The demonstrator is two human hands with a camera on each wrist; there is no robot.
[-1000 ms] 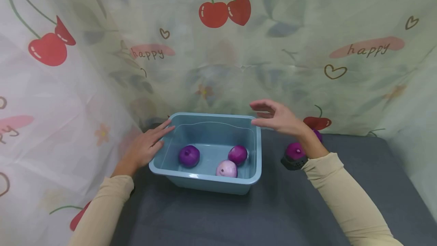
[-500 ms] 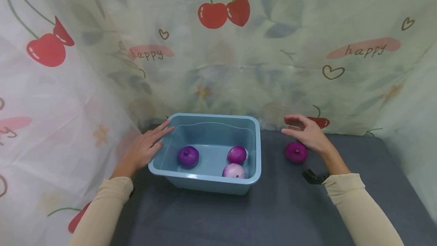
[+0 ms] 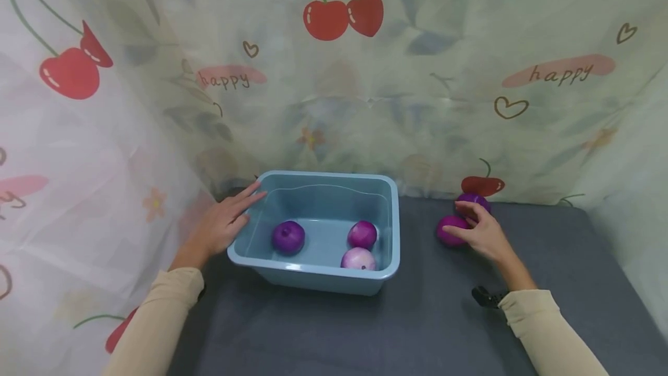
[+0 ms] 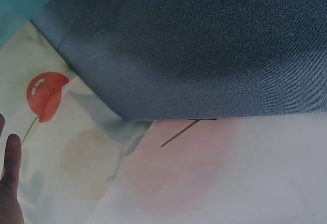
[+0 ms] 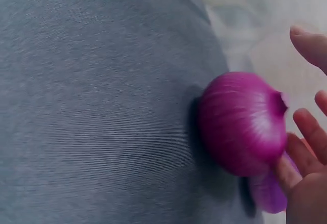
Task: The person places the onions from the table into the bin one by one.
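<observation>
My left hand (image 3: pixel 221 225) rests with extended fingers on the left rim of a light blue plastic bin (image 3: pixel 313 271). Inside it lie a dark purple onion (image 3: pixel 288 237), a magenta onion (image 3: pixel 362 234) and a paler onion (image 3: pixel 358 259). To the bin's right, my right hand (image 3: pixel 482 234) hovers over another magenta onion (image 5: pixel 240 124) on the table. Thumb and fingers are spread about this onion; in the right wrist view the thumb stands apart from it, and finger contact is unclear. A further purple onion (image 3: pixel 474 199) sits just behind, partly covered by the hand.
A dark grey cloth (image 3: pixel 428 329) covers the table. Printed curtains (image 3: pixel 443 103) with cherries and hearts hang close behind and at the left. A black device (image 3: pixel 486 296) shows under the right sleeve. The left wrist view shows mostly cloth and curtain.
My right hand has moved from above the bin's right back corner rightward and down to the magenta onion. In the bin, the paler onion has rolled slightly right. The left hand stays put.
</observation>
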